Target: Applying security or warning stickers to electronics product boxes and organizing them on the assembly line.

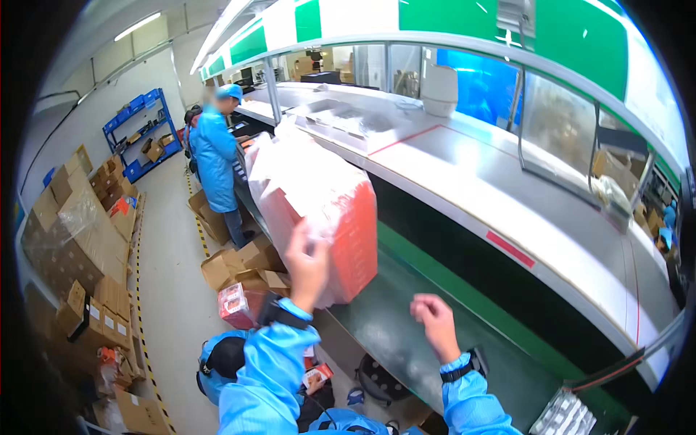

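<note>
A large red box (354, 250) stands on the green conveyor belt (395, 308), loosely covered by a translucent white plastic bag (279, 185). My left hand (308, 267) is raised at the near side of the box, beside the bag. Its thumb and index finger stand apart; whether they touch the plastic is unclear. My right hand (435, 326) hovers over the belt, right of the box, its fingers curled in with nothing visible in them. Both wrists carry black straps over light blue sleeves.
A long white worktable (464, 188) runs along the belt's far side. Left of the belt are open cartons (246, 262) and a smaller red-and-white box (235, 306). A person in blue (215, 148) stands farther up the line. A tray of packed pieces (564, 415) lies lower right.
</note>
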`<action>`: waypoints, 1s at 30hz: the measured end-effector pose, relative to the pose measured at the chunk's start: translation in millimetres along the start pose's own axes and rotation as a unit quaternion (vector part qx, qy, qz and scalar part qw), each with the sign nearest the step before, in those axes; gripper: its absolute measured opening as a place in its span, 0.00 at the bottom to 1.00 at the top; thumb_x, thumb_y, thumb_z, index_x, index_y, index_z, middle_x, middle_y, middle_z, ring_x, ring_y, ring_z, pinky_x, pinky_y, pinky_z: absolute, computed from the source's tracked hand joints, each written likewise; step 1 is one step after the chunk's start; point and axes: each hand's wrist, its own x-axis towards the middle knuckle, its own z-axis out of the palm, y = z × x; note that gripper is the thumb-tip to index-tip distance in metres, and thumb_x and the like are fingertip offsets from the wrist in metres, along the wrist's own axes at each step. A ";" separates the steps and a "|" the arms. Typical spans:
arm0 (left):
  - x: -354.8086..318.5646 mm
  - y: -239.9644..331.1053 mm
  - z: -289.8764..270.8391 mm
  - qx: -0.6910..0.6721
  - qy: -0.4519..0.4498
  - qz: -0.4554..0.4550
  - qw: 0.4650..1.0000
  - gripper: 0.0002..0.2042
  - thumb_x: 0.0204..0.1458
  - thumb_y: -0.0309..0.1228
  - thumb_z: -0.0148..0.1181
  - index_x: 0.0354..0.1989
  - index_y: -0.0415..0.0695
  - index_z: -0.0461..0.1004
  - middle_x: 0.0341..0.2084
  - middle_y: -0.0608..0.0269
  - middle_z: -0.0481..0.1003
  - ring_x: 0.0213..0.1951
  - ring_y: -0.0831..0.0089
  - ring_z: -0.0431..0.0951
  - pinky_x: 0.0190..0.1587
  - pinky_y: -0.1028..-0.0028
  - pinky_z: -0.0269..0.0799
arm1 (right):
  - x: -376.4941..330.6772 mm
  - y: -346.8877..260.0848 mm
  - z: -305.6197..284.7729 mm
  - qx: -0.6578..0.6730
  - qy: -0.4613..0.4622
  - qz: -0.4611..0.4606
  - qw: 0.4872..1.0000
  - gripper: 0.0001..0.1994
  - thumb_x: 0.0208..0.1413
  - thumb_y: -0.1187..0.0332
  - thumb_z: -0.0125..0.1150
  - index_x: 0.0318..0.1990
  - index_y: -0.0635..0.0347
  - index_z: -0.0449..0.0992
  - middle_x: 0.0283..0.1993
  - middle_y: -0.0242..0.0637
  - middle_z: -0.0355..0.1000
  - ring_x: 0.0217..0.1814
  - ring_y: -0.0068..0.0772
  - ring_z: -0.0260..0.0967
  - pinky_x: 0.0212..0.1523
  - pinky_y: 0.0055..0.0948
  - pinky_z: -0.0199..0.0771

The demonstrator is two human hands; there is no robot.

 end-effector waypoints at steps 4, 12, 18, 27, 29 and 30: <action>-36.1 37.0 53.4 0.038 -0.100 0.017 0.994 0.21 0.51 0.28 0.58 0.55 0.40 0.71 0.42 0.43 0.76 0.44 0.47 0.77 0.46 0.59 0.73 | 83.7 -115.0 96.1 -0.233 -0.026 -0.264 0.936 0.29 0.49 0.56 0.68 0.56 0.61 0.68 0.50 0.43 0.69 0.54 0.40 0.66 0.55 0.36 0.67; -19.6 2.3 17.9 0.024 -0.038 0.003 0.999 0.10 0.48 0.28 0.59 0.40 0.40 0.77 0.35 0.51 0.76 0.42 0.55 0.76 0.46 0.63 0.71 | 215.1 -142.2 110.8 -0.339 0.055 -0.262 0.902 0.10 0.57 0.66 0.58 0.36 0.65 0.78 0.30 0.46 0.77 0.31 0.37 0.76 0.35 0.32 0.74; 68.0 -48.0 -58.3 0.112 0.014 0.118 0.987 0.11 0.51 0.29 0.57 0.43 0.40 0.73 0.42 0.52 0.71 0.47 0.55 0.71 0.53 0.63 0.65 | 260.8 -144.7 137.3 -0.279 0.031 -0.281 0.918 0.10 0.59 0.66 0.57 0.37 0.66 0.76 0.29 0.40 0.77 0.31 0.29 0.73 0.35 0.29 0.72; 143.3 -82.1 -60.0 0.140 -0.064 0.124 0.980 0.10 0.50 0.29 0.60 0.41 0.41 0.73 0.44 0.53 0.73 0.47 0.55 0.73 0.53 0.64 0.67 | 342.4 -106.0 137.8 -0.256 0.040 -0.238 0.936 0.10 0.60 0.65 0.56 0.39 0.64 0.76 0.28 0.39 0.75 0.28 0.29 0.69 0.33 0.29 0.69; 155.1 -86.0 -64.9 0.124 -0.078 0.048 0.988 0.05 0.53 0.26 0.57 0.36 0.40 0.73 0.42 0.53 0.74 0.40 0.57 0.76 0.48 0.67 0.70 | 345.6 -107.5 143.3 -0.190 -0.026 -0.182 0.964 0.10 0.59 0.66 0.56 0.38 0.65 0.77 0.28 0.35 0.75 0.29 0.23 0.68 0.32 0.26 0.68; 160.9 -87.0 -64.9 0.115 -0.065 0.069 0.989 0.03 0.55 0.24 0.54 0.37 0.39 0.71 0.43 0.53 0.74 0.35 0.58 0.77 0.43 0.69 0.72 | 345.6 -108.3 144.2 -0.159 -0.052 -0.138 0.976 0.10 0.60 0.67 0.58 0.39 0.65 0.77 0.30 0.32 0.75 0.31 0.19 0.68 0.33 0.22 0.68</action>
